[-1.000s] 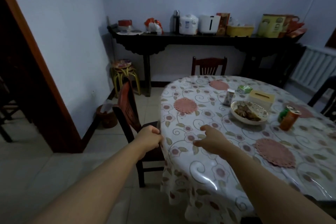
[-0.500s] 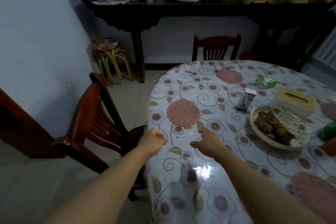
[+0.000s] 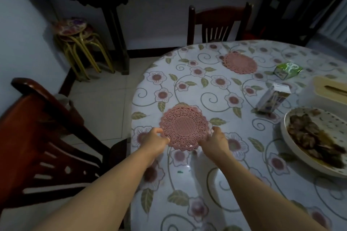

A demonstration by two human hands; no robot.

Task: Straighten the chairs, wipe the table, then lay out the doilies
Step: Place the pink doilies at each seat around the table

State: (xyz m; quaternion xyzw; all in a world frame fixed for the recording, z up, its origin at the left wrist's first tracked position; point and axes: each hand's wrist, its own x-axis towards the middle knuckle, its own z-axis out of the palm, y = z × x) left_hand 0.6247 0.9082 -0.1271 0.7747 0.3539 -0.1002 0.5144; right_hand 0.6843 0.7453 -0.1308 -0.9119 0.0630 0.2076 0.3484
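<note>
A round pink lace doily (image 3: 185, 127) lies near the left edge of the table (image 3: 206, 184), which has a floral plastic cloth. My left hand (image 3: 155, 141) pinches the doily's near left rim. My right hand (image 3: 216, 140) grips its near right rim. A second pink doily (image 3: 239, 63) lies farther back on the cloth. One dark wooden chair (image 3: 47, 146) stands at the table's left side, angled away. Another chair (image 3: 217, 22) is tucked in at the far side.
A plate of dark food (image 3: 315, 140) sits at the right, with a small carton (image 3: 272, 98), a green packet (image 3: 287, 69) and a tissue box (image 3: 332, 88) behind it. Stacked stools (image 3: 78, 43) stand by the left wall under a dark sideboard (image 3: 116, 24).
My head has tipped down and closer to the table. Both hands have reached forward from the table edge and taken hold of the near doily's rim.
</note>
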